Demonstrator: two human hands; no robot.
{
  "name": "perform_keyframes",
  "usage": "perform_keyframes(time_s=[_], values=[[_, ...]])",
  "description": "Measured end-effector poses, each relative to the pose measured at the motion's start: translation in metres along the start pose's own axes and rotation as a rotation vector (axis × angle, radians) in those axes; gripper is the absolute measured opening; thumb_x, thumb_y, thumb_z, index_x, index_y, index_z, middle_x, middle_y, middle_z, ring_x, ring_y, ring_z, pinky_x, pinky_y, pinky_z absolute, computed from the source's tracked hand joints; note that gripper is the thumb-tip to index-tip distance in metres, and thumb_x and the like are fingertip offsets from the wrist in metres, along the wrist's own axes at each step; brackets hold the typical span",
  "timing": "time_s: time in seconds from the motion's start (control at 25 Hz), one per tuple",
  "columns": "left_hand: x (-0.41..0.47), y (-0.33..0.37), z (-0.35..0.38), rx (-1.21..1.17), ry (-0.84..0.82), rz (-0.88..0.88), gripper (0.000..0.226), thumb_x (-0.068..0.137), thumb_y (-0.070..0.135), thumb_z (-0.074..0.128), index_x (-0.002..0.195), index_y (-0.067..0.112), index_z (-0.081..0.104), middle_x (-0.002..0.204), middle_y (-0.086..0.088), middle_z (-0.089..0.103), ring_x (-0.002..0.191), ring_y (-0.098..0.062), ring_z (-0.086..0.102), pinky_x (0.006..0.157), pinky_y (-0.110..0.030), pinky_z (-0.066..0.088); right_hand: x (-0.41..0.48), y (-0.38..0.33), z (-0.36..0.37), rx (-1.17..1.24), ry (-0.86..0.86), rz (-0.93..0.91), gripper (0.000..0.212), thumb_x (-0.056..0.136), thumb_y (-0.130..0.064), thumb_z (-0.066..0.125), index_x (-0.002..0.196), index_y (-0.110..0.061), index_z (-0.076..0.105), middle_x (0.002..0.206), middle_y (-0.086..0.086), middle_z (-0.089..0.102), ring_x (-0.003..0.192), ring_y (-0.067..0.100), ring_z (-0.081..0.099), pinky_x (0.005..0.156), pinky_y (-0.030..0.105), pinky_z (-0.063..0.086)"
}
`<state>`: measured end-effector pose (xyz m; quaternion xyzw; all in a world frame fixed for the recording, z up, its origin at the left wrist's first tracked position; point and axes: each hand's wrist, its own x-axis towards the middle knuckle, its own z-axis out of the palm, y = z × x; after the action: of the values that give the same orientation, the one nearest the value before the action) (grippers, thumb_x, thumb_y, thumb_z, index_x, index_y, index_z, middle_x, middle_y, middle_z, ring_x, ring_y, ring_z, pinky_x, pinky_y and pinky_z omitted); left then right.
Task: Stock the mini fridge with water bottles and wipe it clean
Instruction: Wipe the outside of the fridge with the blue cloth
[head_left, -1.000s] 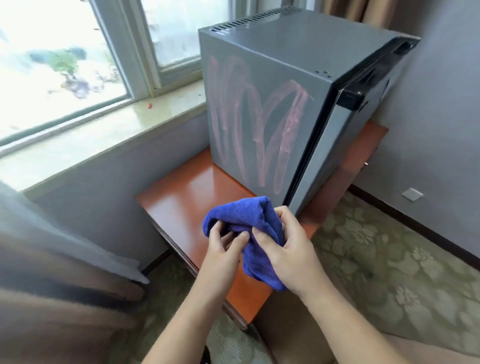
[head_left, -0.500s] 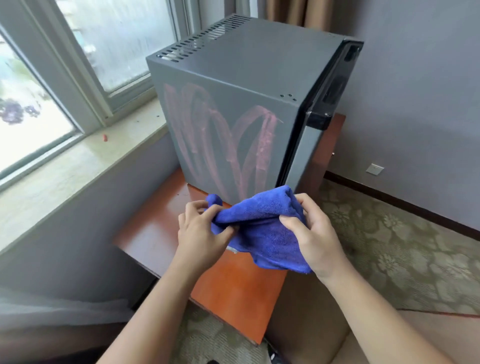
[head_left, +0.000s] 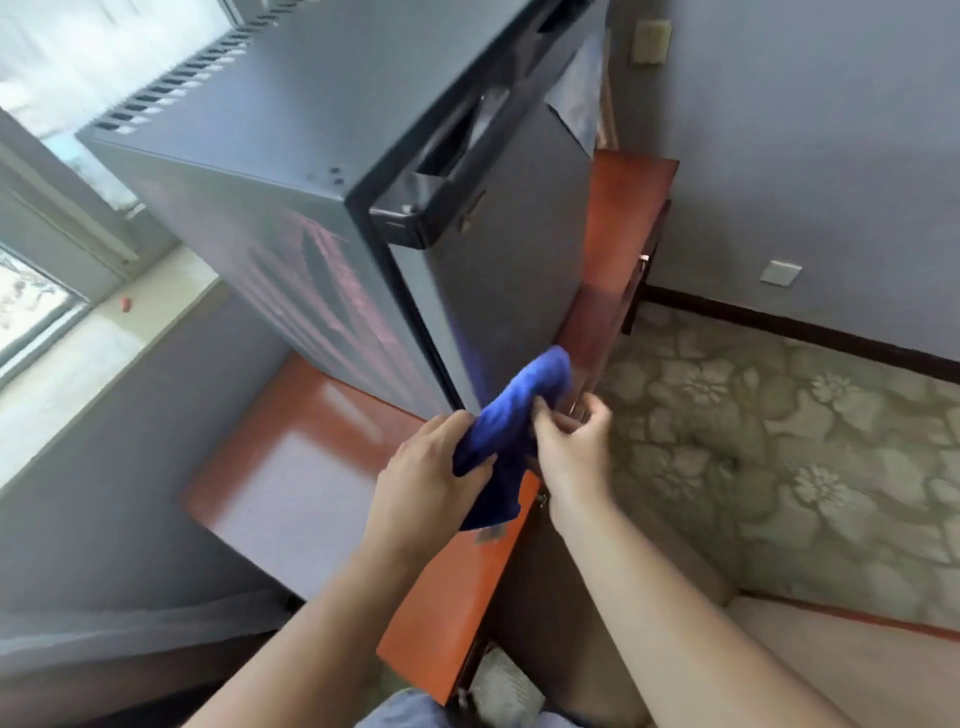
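While both hands work close together in front of the fridge's lower corner, the left hand (head_left: 431, 467) curls its fingers around one end of the blue cloth (head_left: 511, 415), and the right hand (head_left: 569, 447) pinches its other side between thumb and fingertips. The cloth bunches between them, its upper fold near the closed door of the grey mini fridge (head_left: 322, 171). Pink smears mark the fridge's side panel. The fridge stands on a reddish-brown surface (head_left: 291, 467) beside the window sill (head_left: 104, 338).
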<state>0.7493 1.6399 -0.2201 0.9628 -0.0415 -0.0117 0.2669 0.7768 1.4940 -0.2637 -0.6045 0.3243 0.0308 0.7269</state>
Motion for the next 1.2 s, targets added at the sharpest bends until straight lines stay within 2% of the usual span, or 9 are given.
perform_keyframes(time_s=[0.08,0.2,0.4,0.56,0.72,0.8,0.96,1.12,1.2], values=[[0.008,0.000,0.007,0.005,-0.004,-0.009,0.016,0.076,0.041,0.055,0.084,0.034,0.044,0.082,0.010,0.054,0.075,-0.017,0.055,0.066,-0.041,0.051,0.007,0.014,0.006,0.043,-0.099,0.087,0.084,0.069,-0.057,0.070,0.143,-0.026,0.044,0.101,-0.016,0.077,0.107,0.016,0.072,0.098,0.045,0.056],[0.018,-0.008,0.013,0.046,-0.037,0.010,0.018,0.076,0.033,0.062,0.090,0.035,0.050,0.084,0.010,0.053,0.077,-0.016,0.055,0.068,-0.042,0.052,0.015,0.021,0.017,0.066,-0.265,0.212,0.054,0.088,-0.051,0.055,0.129,-0.017,0.064,0.118,0.003,0.073,0.119,0.027,0.067,0.100,0.040,0.052],[0.029,-0.020,0.014,0.070,-0.086,-0.066,0.022,0.080,0.030,0.070,0.081,0.025,0.049,0.073,0.009,0.058,0.069,-0.011,0.054,0.061,-0.032,0.047,0.013,0.022,0.044,0.063,-0.341,0.355,0.065,0.091,-0.071,0.041,0.147,-0.041,0.048,0.150,-0.006,0.052,0.140,0.018,0.046,0.120,0.042,0.031],[0.038,-0.031,0.009,0.071,-0.113,-0.152,0.025,0.084,0.035,0.071,0.080,0.022,0.049,0.068,0.005,0.059,0.065,-0.013,0.053,0.057,-0.022,0.039,0.023,0.016,0.059,-0.073,-0.343,0.250,0.067,0.104,-0.058,0.035,0.162,-0.040,0.009,0.170,-0.005,0.015,0.155,0.019,0.019,0.125,0.039,0.017],[0.032,-0.021,-0.012,-0.019,-0.036,-0.104,0.033,0.083,0.027,0.076,0.073,0.018,0.046,0.059,-0.001,0.051,0.057,-0.015,0.042,0.053,-0.022,0.036,0.010,0.010,0.061,-0.046,-0.272,0.025,0.065,0.104,-0.050,0.045,0.162,-0.038,0.017,0.166,-0.008,0.028,0.151,0.016,0.032,0.120,0.031,0.028],[0.028,-0.013,-0.030,-0.067,0.016,-0.085,0.029,0.084,0.024,0.077,0.073,0.020,0.050,0.060,0.000,0.054,0.058,-0.016,0.047,0.052,-0.023,0.037,0.001,-0.001,0.063,-0.058,-0.232,-0.140,0.067,0.103,-0.047,0.050,0.162,-0.033,0.022,0.167,-0.011,0.025,0.153,0.007,0.025,0.124,0.028,0.024],[0.025,-0.004,-0.054,-0.128,0.076,-0.071,0.020,0.083,0.020,0.077,0.079,0.021,0.057,0.065,0.001,0.059,0.063,-0.018,0.053,0.057,-0.031,0.042,-0.008,-0.012,0.072,-0.020,-0.247,-0.217,0.065,0.105,-0.044,0.047,0.162,-0.035,0.018,0.166,-0.025,0.014,0.149,-0.010,0.013,0.106,-0.005,0.012],[0.036,-0.012,-0.030,-0.096,-0.018,-0.114,0.026,0.084,0.023,0.075,0.073,0.024,0.050,0.065,0.007,0.057,0.059,-0.011,0.049,0.054,-0.020,0.039,0.013,0.010,0.077,0.051,-0.265,-0.034,0.065,0.103,-0.056,0.041,0.160,-0.045,0.012,0.169,-0.013,0.017,0.154,0.007,0.020,0.126,0.034,0.020],[0.047,-0.022,-0.009,-0.052,-0.068,-0.153,0.026,0.083,0.026,0.074,0.073,0.022,0.050,0.062,0.007,0.056,0.060,-0.010,0.050,0.055,-0.018,0.038,0.029,0.025,0.077,0.067,-0.228,0.055,0.062,0.105,-0.054,0.041,0.161,-0.043,0.016,0.169,-0.008,0.022,0.154,0.013,0.024,0.126,0.039,0.022]])
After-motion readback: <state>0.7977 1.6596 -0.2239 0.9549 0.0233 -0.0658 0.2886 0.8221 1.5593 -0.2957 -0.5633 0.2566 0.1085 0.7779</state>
